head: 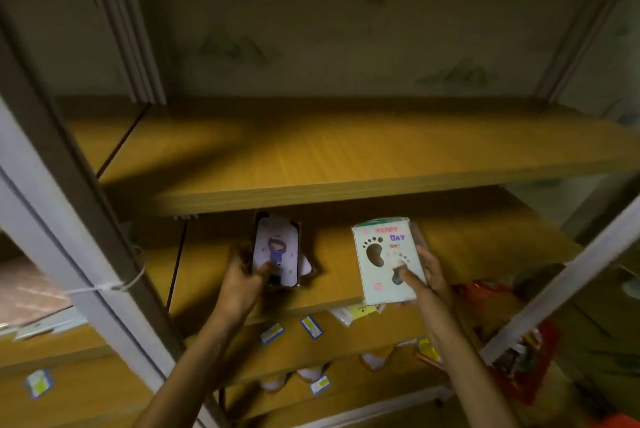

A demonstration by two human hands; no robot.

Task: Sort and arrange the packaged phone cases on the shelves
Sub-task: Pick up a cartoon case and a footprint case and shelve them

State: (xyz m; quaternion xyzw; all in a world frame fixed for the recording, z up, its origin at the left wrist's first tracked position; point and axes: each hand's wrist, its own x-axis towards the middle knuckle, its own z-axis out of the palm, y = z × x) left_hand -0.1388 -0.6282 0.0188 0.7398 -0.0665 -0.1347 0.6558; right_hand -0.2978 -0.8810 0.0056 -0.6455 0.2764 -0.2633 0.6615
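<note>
My left hand (244,275) grips a small stack of packaged phone cases (278,249); the top one shows a purple cartoon figure on white. The stack rests on the middle wooden shelf (332,254). My right hand (424,277) holds a stack of packaged cases (382,259) printed with black footprints and "HAPPY DAY", thumb on the front, over the shelf's front edge. The two stacks are apart, side by side.
The upper wooden shelf (346,154) is bare. Grey metal uprights (69,220) frame the unit; another crosses at the right (561,282). Lower shelves carry small blue-and-yellow labelled packets (311,326) and a red bag (526,358) at the right.
</note>
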